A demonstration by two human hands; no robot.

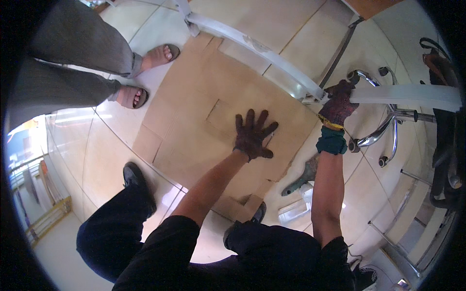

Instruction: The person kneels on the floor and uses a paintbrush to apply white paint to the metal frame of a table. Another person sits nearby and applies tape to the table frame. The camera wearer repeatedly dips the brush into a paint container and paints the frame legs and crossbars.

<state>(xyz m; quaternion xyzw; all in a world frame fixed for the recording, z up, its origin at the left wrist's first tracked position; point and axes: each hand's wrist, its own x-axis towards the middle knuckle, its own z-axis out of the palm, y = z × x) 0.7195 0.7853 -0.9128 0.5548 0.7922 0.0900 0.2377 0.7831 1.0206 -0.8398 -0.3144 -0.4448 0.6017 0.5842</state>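
My left hand point(253, 136), in a dark work glove, is spread flat with fingers apart over a large flattened cardboard sheet point(194, 121) on the tiled floor. My right hand point(338, 104), in a reddish knit glove with a green cuff, is closed around the joint of a long white metal frame point(262, 51), where one bar running up-left meets another bar point(407, 94) running right. I crouch over the cardboard, my dark shoes at its near edge.
Another person in grey trousers and sandals point(145, 72) stands at the cardboard's far left corner. A chrome office chair base point(383, 126) with castors lies right of my right hand. A grey tool-like object point(303, 177) lies on the floor by my right forearm.
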